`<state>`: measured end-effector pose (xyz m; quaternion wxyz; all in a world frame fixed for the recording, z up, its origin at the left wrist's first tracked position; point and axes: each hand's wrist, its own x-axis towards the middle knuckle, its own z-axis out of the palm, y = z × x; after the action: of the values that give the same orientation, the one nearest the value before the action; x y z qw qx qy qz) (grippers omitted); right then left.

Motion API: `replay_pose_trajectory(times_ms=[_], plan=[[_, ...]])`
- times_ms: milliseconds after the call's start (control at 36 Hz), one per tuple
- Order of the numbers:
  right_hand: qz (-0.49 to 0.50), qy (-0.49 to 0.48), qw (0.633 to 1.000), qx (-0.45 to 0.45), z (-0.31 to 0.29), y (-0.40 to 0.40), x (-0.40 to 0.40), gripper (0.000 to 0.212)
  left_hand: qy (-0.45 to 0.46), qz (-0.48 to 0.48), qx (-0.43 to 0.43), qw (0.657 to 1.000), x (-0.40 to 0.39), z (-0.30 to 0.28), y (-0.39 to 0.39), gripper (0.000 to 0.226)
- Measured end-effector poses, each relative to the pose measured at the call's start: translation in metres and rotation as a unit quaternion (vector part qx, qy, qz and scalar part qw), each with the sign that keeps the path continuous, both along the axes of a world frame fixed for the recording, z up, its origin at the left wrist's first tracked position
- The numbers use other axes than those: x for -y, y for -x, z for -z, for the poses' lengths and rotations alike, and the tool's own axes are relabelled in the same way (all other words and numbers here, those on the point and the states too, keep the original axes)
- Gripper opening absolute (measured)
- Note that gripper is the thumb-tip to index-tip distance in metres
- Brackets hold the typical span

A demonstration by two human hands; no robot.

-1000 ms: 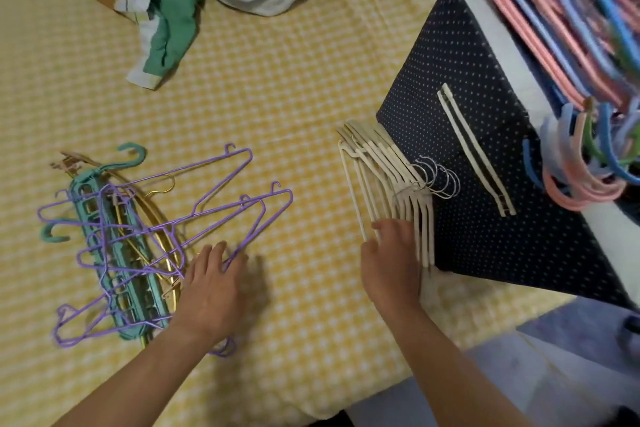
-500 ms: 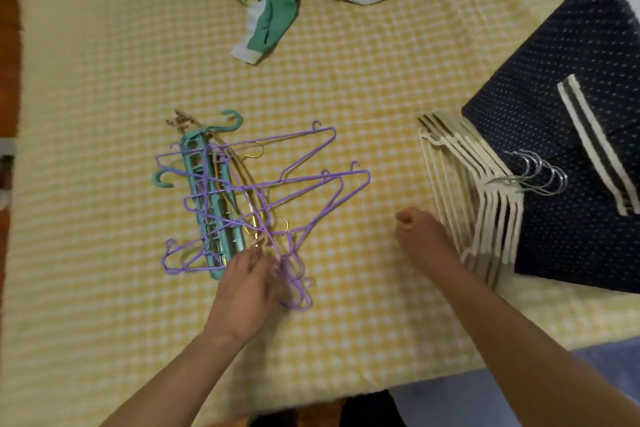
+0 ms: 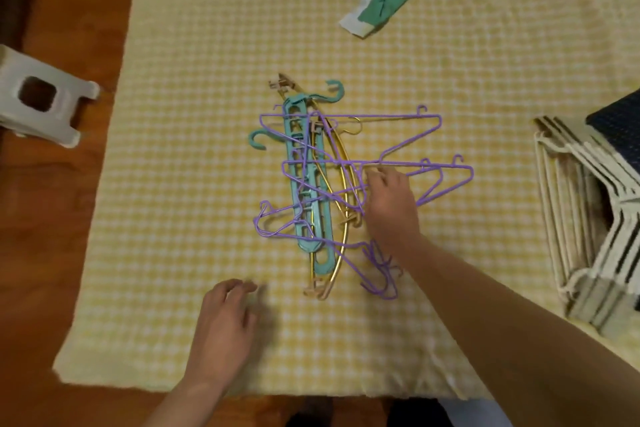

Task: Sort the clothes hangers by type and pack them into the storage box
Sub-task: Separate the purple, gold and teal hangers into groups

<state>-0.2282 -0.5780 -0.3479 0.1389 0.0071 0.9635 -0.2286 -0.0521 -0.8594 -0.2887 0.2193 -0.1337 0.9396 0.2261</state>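
The right hand (image 3: pixel 389 208) reaches in from the lower right over the tangled pile, its fingers (image 3: pixel 375 174) curled onto the purple wire hangers (image 3: pixel 398 163) at the middle of the pile, which lies on the yellow checked blanket (image 3: pixel 194 184) with the teal multi-hole hangers (image 3: pixel 304 184) and gold hangers (image 3: pixel 341 163) underneath. The left hand (image 3: pixel 225 326) hovers low over the blanket just below-left of the pile, fingers loosely bent and holding nothing. The cream hangers (image 3: pixel 581 218) are stacked at the right edge against the dark dotted storage box (image 3: pixel 620 121).

No writing, label, brand or number can be read anywhere here (the fabrics carry only checks and dots).
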Motion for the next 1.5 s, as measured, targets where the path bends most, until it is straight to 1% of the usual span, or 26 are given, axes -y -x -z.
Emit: replay_pose_trajectory(times_ms=[28,111,167,222,250,306,361,389,417,472,528,611,694,722,778,833,861,917,1000,1111,1195,1278,1361,1389,1445,1500], plan=[[-0.015,-0.031,0.999,0.009,0.002,0.009,-0.003,0.073,-0.007,0.001,-0.007,1.0,0.002,0.0,-0.001,0.045],[-0.152,-0.155,0.975,0.037,0.02,0.035,-0.007,0.109,-0.021,-0.012,-0.02,0.999,0.013,0.0,-0.005,0.042],[-0.196,-0.188,0.96,0.061,0.028,0.047,-0.01,0.115,-0.029,-0.021,-0.017,0.999,0.018,0.001,-0.006,0.047],[-0.209,-0.203,0.955,0.054,0.026,0.052,-0.011,0.104,-0.043,-0.031,-0.005,0.999,0.019,0.001,-0.006,0.048],[-0.221,-0.22,0.95,0.031,0.024,0.052,-0.012,0.091,-0.053,-0.035,-0.001,0.998,0.019,0.001,-0.006,0.048],[-0.249,-0.258,0.933,-0.022,0.013,0.052,-0.012,0.059,-0.077,-0.041,0.006,0.996,0.017,0.0,-0.004,0.049],[-0.273,-0.252,0.925,-0.08,0.007,0.05,-0.017,0.032,-0.107,-0.046,0.0,0.993,0.011,-0.001,0.001,0.048],[-0.285,-0.237,0.924,-0.094,0.004,0.047,-0.02,0.024,-0.121,-0.052,-0.009,0.991,0.007,-0.003,0.005,0.045],[-0.294,-0.221,0.925,-0.097,0.0,0.043,-0.022,0.021,-0.135,-0.063,-0.015,0.989,0.002,-0.004,0.008,0.042],[-0.31,-0.19,0.927,-0.091,-0.005,0.034,-0.026,0.022,-0.168,-0.094,-0.008,0.981,-0.011,-0.005,0.018,0.041],[-0.327,-0.171,0.927,-0.061,-0.005,0.024,-0.03,0.024,-0.195,-0.145,0.014,0.97,-0.025,-0.002,0.03,0.041],[-0.28,-0.139,0.95,-0.01,-0.006,0.012,-0.033,0.038,-0.191,-0.224,0.01,0.956,-0.041,0.005,0.051,0.038],[-0.182,-0.1,0.978,0.006,-0.009,0.008,-0.034,0.046,-0.174,-0.309,-0.008,0.935,-0.049,0.013,0.074,0.041],[-0.146,-0.087,0.985,0.013,-0.008,0.007,-0.035,0.044,-0.174,-0.339,-0.004,0.925,-0.051,0.017,0.082,0.039],[-0.083,-0.063,0.994,0.036,-0.004,0.004,-0.033,0.03,-0.161,-0.369,0.016,0.915,-0.055,0.023,0.096,0.032],[-0.037,-0.031,0.997,0.064,-0.002,-0.001,-0.026,0.014,-0.126,-0.363,0.037,0.923,-0.057,0.028,0.108,0.028],[-0.021,-0.013,0.996,0.08,-0.002,-0.005,-0.02,0.012,-0.106,-0.353,0.043,0.929,-0.058,0.03,0.112,0.026],[0.023,0.022,0.992,0.12,-0.004,-0.013,-0.008,0.012,-0.077,-0.333,0.055,0.938,-0.057,0.034,0.117,0.023],[0.101,0.056,0.981,0.153,0.001,-0.025,0.001,0.011,-0.046,-0.315,0.074,0.945,-0.055,0.038,0.119,0.019],[0.169,0.099,0.963,0.183,0.003,-0.034,0.004,0.021,-0.036,-0.29,0.078,0.953,-0.054,0.036,0.116,0.02],[0.201,0.119,0.953,0.194,0.002,-0.036,0.004,0.015,-0.074,-0.279,0.059,0.956,-0.06,0.035,0.115,0.016],[0.258,0.113,0.943,0.179,0.004,-0.037,-0.005,0.009,-0.143,-0.271,0.01,0.952,-0.078,0.017,0.115,0.025],[0.269,0.127,0.946,0.129,-0.005,-0.043,-0.013,0.022,-0.245,-0.25,-0.038,0.936,-0.09,-0.02,0.112,0.039],[0.255,0.139,0.95,0.114,-0.01,-0.046,-0.015,0.025,-0.281,-0.246,-0.05,0.926,-0.088,-0.032,0.11,0.039],[0.214,0.17,0.957,0.094,-0.018,-0.049,-0.017,0.023,-0.348,-0.258,-0.083,0.897,-0.075,-0.053,0.106,0.033],[0.165,0.167,0.97,0.069,-0.018,-0.048,-0.019,0.02,-0.418,-0.31,-0.11,0.847,-0.053,-0.071,0.103,0.027]])
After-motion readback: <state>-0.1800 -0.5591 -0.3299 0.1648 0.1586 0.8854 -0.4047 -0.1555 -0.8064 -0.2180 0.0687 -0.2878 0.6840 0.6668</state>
